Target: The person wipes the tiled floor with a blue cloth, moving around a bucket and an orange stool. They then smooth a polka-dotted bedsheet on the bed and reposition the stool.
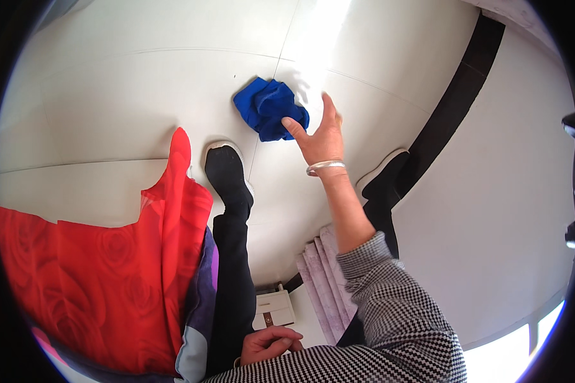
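Observation:
A crumpled blue cloth (270, 107) shows over the pale tiled floor, beyond my feet. My right hand (323, 136), with a silvery bangle at the wrist, reaches out beside it, thumb and fingers spread and holding nothing. The thumb overlaps the cloth's lower right edge in the picture; whether it touches cannot be told. Low in the view, my left hand (268, 343) is near my body with its fingers curled together. A houndstooth sleeve (388, 297) partly covers that hand, and nothing shows in it.
Red rose-patterned fabric (110, 268) spreads at the left. My black shoes (225, 165) are on the floor. A dark baseboard (453, 103) runs along the white wall (484, 177). Behind me, upside down, appear a pale curtain (323, 273) and a white cabinet (273, 306).

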{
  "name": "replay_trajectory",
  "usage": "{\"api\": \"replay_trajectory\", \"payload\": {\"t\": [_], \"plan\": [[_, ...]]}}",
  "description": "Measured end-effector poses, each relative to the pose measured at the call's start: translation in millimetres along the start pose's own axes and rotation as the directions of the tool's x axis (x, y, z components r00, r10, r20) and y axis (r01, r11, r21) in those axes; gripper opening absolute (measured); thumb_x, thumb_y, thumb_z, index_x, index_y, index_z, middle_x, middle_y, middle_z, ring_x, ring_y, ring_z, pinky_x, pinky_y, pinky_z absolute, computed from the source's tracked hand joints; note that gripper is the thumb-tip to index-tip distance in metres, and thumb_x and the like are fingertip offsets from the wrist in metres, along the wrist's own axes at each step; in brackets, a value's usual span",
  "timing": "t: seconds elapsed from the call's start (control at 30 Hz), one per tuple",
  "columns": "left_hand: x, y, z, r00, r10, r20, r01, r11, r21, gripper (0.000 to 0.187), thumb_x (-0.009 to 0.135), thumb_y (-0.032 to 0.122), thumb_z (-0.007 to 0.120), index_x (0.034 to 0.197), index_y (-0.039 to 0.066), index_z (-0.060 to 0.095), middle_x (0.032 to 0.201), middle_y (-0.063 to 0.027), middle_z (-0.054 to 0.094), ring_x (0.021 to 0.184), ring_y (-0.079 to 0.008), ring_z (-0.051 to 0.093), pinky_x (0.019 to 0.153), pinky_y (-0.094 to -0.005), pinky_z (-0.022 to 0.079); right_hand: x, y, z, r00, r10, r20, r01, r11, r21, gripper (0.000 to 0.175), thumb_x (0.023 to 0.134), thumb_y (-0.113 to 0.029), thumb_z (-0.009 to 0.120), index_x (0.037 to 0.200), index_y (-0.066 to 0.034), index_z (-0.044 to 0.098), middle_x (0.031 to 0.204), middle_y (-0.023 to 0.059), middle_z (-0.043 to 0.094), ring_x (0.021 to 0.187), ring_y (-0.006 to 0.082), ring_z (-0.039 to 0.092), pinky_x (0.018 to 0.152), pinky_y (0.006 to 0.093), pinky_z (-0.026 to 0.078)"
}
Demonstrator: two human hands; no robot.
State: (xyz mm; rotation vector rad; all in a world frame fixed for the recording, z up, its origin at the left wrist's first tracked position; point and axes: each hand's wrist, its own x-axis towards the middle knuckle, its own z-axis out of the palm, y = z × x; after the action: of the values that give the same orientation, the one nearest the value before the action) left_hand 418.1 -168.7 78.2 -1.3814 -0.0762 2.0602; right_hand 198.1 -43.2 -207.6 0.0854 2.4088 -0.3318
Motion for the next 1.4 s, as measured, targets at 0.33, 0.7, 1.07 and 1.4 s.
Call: {"api": "replay_trajectory", "payload": {"t": [0.33,0.7,1.07,1.4], "plan": [[-4.9,12.5,4.7,0.997,0.073,0.010,-0.071,0.994,-0.088,0.019,0.093,-0.007,0.046,0.106,-0.011,0.058,0.091,-0.0165,0.065,0.087,-0.0194,0.063,0.083,-0.0333,0.051,33.3,-79.2,82.1,0.672,0.725,0.148,-0.737,0.637,0.227,0.122,0.063,-0.051,0.082,0.145,0.0020,0.008,0.141,0.0365,0.024,0.122,0.0469,0.045,0.096,0.0458,0.047],[-6.6,9.0,-15.0,0.974,0.110,0.199,-0.067,0.975,-0.214,0.016,0.096,-0.004,0.046,0.108,-0.009,0.056,0.098,-0.0160,0.065,0.094,-0.0193,0.063,0.088,-0.0321,0.051,27.7,-112.9,110.5,0.795,0.602,-0.074,-0.571,0.784,0.245,0.054,0.079,-0.013,0.070,0.122,-0.0015,0.039,0.132,0.0285,0.035,0.119,0.0437,0.043,0.090,0.0439,0.050],[-3.7,5.9,1.2,0.995,0.073,0.064,-0.068,0.994,-0.084,0.017,0.095,-0.004,0.048,0.107,-0.009,0.059,0.091,-0.0151,0.065,0.088,-0.0188,0.062,0.082,-0.0306,0.051,23.1,-59.8,99.8,0.994,-0.064,-0.093,0.048,0.985,-0.167,0.041,0.070,-0.011,0.070,0.107,-0.0084,0.053,0.113,0.0252,0.048,0.089,0.0380,0.061,0.073,0.0427,0.055],[-6.6,-8.3,-20.4,0.989,0.128,0.077,-0.138,0.982,0.131,0.015,0.093,-0.007,0.048,0.103,-0.009,0.059,0.089,-0.0206,0.065,0.084,-0.0222,0.063,0.077,-0.0340,0.051,52.6,32.8,56.2,0.640,-0.657,0.398,0.767,0.514,-0.384,0.021,0.084,-0.017,0.053,0.105,-0.0142,0.058,0.108,0.0166,0.054,0.093,0.0330,0.060,0.069,0.0426,0.055]]}}
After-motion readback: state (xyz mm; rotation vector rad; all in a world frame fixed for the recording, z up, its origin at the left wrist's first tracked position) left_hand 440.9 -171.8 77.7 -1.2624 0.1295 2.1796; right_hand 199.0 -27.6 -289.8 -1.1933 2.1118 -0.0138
